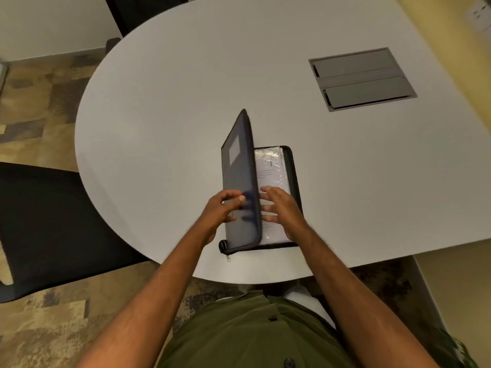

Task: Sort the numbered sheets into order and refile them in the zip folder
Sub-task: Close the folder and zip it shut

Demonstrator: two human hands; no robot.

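A dark zip folder (292,176) lies near the table's front edge with its front cover (239,179) raised almost upright. Inside, a white sheet in a clear sleeve (271,168) shows the number 1 at its top. My left hand (223,208) holds the lower part of the raised cover, thumb on its outer face. My right hand (281,208) rests flat with straight fingers on the sheet inside. The zip pull (228,258) hangs at the folder's near left corner.
The white oval table (172,115) has a grey recessed cable box (362,78) at the far right. A black chair (53,221) stands to the left, and another dark chair (143,9) sits at the far side. Patterned carpet lies below.
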